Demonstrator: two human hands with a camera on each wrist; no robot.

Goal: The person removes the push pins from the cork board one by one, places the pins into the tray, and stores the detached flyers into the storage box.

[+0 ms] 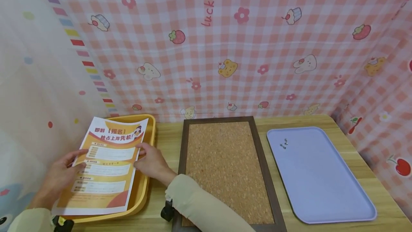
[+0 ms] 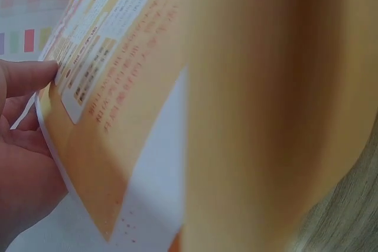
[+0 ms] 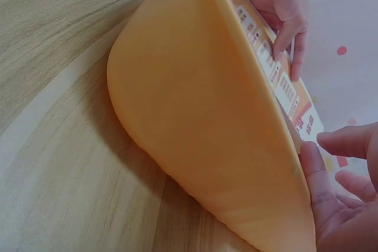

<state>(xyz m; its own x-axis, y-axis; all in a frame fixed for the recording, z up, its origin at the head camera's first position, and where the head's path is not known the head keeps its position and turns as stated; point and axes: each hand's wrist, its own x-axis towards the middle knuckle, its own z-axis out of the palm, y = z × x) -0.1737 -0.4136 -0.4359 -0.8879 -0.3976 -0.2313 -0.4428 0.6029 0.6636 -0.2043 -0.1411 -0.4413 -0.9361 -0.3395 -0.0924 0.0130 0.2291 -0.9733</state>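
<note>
A printed paper flyer, orange and white with red lettering, lies at a slant over a yellow tray. My left hand pinches its left edge; in the left wrist view the thumb lies on the printed face and the other fingers go behind the sheet. At the opposite edge, my right hand holds the flyer between thumb and fingers, close over the tray's right rim. The right wrist view shows the right thumb and forefinger at the sheet's edge, beside the tray wall.
A cork board in a dark brown frame lies mid-table, with my right forearm across its lower left part. To its right is a lilac tray holding several small metal pieces. A pink checked curtain hangs behind the wooden table.
</note>
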